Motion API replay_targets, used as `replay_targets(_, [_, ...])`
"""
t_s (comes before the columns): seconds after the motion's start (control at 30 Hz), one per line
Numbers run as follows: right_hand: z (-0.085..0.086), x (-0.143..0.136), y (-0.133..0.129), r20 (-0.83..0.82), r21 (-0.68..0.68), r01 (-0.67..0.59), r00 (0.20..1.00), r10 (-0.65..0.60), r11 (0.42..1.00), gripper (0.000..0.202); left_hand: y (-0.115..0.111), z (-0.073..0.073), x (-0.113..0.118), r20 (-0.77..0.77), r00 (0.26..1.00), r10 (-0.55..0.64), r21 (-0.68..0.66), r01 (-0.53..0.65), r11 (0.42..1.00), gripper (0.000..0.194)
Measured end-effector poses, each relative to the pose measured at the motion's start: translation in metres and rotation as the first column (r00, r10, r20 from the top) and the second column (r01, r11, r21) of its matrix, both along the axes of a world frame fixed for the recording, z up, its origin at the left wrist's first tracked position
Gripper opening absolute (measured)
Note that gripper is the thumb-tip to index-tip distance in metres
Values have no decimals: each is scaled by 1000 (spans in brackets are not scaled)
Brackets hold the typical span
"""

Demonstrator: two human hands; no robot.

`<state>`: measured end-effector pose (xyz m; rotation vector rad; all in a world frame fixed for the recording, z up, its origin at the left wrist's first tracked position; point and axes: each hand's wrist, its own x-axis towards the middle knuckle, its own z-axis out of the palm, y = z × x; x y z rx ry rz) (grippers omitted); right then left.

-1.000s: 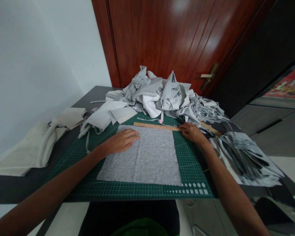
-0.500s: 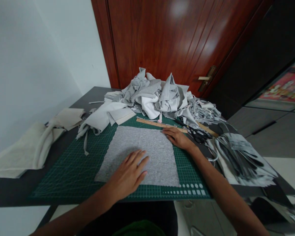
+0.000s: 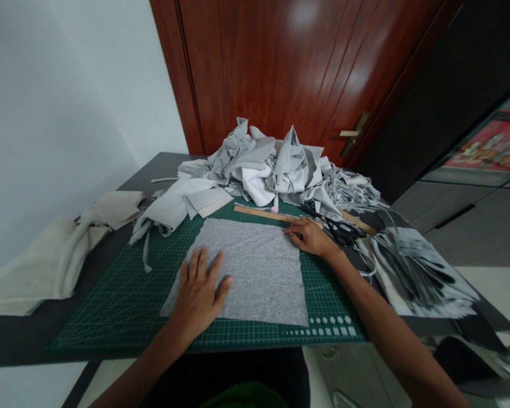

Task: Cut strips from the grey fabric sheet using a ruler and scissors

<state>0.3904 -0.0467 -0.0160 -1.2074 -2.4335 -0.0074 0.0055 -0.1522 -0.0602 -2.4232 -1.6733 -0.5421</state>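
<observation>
A light grey piece of fabric [image 3: 259, 272] lies spread on the green cutting mat [image 3: 123, 306], with slightly uneven edges. My left hand [image 3: 199, 294] rests flat on the left part of this fabric, fingers spread. At the far right corner, my right hand [image 3: 309, 235] has its fingers bent and drawn together on the fabric's edge. Just beyond that edge lies a wooden ruler [image 3: 259, 212], its right end partly covered by my right hand. Black-handled scissors [image 3: 343, 233] lie to the right of that hand.
A heap of grey and white fabric [image 3: 259, 164] fills the back, with thin scraps [image 3: 352, 190] at its right. A stack of folded grey fabric [image 3: 420, 272] stands at the right. Cream fabric [image 3: 38, 266] lies at the left edge. Behind the table is a wooden door [image 3: 272, 68].
My left hand has slid left across the grey fabric and its fingers have spread. My right hand stays at the far right corner, its fingers now more bent. The view has shifted slightly.
</observation>
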Motion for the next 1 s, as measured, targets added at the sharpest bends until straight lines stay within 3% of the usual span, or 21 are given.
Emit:
replay_targets(0.13, [7, 0, -5, 20, -13, 23, 1000, -22, 1000, 27, 3, 1, -10, -13, 1000, 15, -6, -15, 1000, 70])
replay_targets(0.33, [13, -1, -9, 50, -77, 24, 999, -20, 997, 20, 12, 6, -26, -59, 990, -125, -30, 123, 992, 68])
replay_targets(0.47, [19, 3, -14, 73, -213, 61, 996, -46, 975, 22, 21, 13, -36, -84, 972, -220, -52, 216, 975, 69])
replay_targets(0.67, [29, 12, -21, 6, -448, 60, 998, -64, 892, 25, 43, 23, -48, -70, 929, -365, -84, 359, 930, 68])
replay_targets(0.73, [33, 16, -24, -41, -565, 35, 997, -70, 825, 28, 52, 25, -51, -68, 914, -399, -115, 390, 914, 69])
replay_targets(0.87, [37, 28, -30, -112, -792, -25, 988, -105, 610, 39, 72, 32, -57, -63, 871, -487, -178, 470, 865, 68])
replay_targets(1.0, [38, 37, -31, -187, -903, -174, 982, 6, 394, 40, 96, 48, -63, -44, 786, -617, -227, 594, 772, 63])
